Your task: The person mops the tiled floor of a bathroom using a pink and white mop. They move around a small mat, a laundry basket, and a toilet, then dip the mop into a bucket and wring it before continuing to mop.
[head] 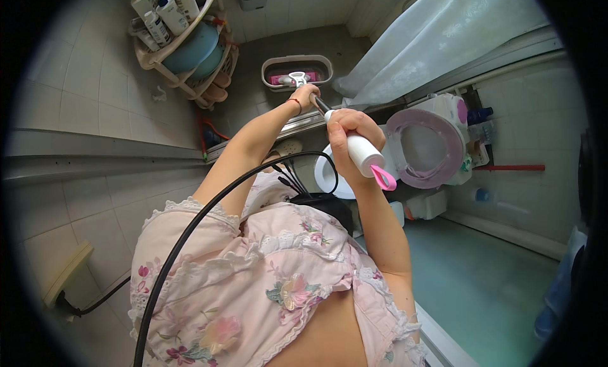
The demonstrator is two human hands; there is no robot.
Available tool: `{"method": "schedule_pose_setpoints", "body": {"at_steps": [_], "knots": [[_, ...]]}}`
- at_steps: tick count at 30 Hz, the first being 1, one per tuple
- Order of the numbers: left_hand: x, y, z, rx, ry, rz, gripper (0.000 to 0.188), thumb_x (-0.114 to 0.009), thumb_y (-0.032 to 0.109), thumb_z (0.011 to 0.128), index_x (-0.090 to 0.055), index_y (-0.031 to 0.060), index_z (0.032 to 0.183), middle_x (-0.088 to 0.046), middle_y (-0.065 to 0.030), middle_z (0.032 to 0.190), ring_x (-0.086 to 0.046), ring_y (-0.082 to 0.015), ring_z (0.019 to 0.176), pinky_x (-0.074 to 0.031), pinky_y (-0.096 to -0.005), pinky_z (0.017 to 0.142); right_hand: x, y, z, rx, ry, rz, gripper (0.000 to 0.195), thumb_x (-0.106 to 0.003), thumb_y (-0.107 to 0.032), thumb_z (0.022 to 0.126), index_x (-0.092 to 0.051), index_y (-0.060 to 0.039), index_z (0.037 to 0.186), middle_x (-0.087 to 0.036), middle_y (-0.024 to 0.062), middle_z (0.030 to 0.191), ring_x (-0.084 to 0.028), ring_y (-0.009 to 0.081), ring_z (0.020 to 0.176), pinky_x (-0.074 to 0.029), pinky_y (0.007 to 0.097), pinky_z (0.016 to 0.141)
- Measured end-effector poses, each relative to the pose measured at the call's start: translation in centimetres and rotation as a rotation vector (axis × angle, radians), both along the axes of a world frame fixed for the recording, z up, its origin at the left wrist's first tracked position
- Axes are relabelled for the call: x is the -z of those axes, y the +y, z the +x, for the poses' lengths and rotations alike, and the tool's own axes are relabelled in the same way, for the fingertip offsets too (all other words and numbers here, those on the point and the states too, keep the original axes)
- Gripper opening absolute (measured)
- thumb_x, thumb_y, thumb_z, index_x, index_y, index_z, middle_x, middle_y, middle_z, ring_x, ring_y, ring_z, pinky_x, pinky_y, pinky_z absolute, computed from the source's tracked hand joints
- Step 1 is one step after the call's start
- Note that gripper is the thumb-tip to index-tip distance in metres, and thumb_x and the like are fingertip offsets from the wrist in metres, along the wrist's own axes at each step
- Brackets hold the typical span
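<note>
A mop (363, 150) with a white grip, a metal pole and a pink hanging loop runs away from me. My right hand (354, 134) is wrapped around its white grip near the top end. Farther down, my left hand (306, 97), with a red cord at the wrist, is closed on the pole. The mop's white joint and pink head (298, 78) are down inside an oblong bucket (297, 59) with a pale rim, which stands on the floor beyond my hands. Whether water is in the bucket I cannot tell.
A corner shelf (152, 58) at the upper left holds bottles, blue basins and slippers. A raised metal door track (304, 122) crosses the floor before me. At the right are a toilet (425, 148) with its lid up and a white shower curtain (427, 43). A black cable (190, 229) arches over my front.
</note>
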State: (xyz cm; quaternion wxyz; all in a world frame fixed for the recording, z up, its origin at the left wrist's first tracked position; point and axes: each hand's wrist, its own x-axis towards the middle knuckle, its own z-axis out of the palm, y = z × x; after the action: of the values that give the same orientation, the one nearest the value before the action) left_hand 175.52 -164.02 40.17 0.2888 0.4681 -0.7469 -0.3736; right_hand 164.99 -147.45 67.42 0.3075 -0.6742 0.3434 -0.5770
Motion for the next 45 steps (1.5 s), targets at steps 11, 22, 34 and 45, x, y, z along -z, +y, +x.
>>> {"method": "schedule_pose_setpoints", "body": {"at_steps": [11, 22, 34, 45], "knots": [[-1.1, -6.7, -0.6, -0.039, -0.007, 0.093, 0.008, -0.055, 0.009, 0.075, -0.060, 0.0034, 0.077, -0.059, -0.0157, 0.079, -0.057, -0.0282, 0.078, -0.046, -0.0348, 0.071, -1.6, -11.1, -0.1, 0.049, -0.033, 0.080, 0.010, -0.055, 0.002, 0.078, -0.049, -0.0017, 0.071, -0.056, 0.0059, 0.065, -0.053, 0.0140, 0.058, -0.044, 0.0270, 0.057], [1.8, -22.1, -4.2, -0.135, 0.033, 0.132, 0.016, -0.068, 0.015, 0.069, -0.061, 0.0046, 0.079, -0.060, -0.0180, 0.083, -0.057, -0.0373, 0.087, -0.047, -0.0410, 0.074, -0.8, -33.4, -2.6, 0.040, -0.366, 0.084, 0.016, -0.052, -0.002, 0.080, -0.038, -0.0080, 0.075, -0.043, 0.0024, 0.055, -0.037, 0.0090, 0.045, -0.038, 0.0257, 0.048], [2.5, -28.0, -2.9, -0.234, 0.090, 0.222, 0.011, -0.063, 0.013, 0.071, -0.061, 0.0033, 0.075, -0.058, -0.0206, 0.077, -0.057, -0.0400, 0.079, -0.046, -0.0414, 0.066, -0.3, -41.2, 0.2, 0.035, -0.429, 0.112, 0.014, -0.051, 0.004, 0.077, -0.042, -0.0054, 0.071, -0.042, 0.0023, 0.053, -0.038, 0.0088, 0.043, -0.034, 0.0229, 0.044], [8.1, -10.8, -3.0, -0.147, 0.159, 0.031, 0.014, -0.066, 0.009, 0.063, -0.054, 0.0055, 0.068, -0.056, -0.0134, 0.074, -0.055, -0.0313, 0.078, -0.045, -0.0357, 0.072, 3.9, -16.4, -0.4, 0.032, -0.269, 0.082, 0.016, -0.049, 0.008, 0.074, -0.039, -0.0050, 0.071, -0.052, 0.0071, 0.059, -0.049, 0.0145, 0.051, -0.047, 0.0292, 0.055]]}}
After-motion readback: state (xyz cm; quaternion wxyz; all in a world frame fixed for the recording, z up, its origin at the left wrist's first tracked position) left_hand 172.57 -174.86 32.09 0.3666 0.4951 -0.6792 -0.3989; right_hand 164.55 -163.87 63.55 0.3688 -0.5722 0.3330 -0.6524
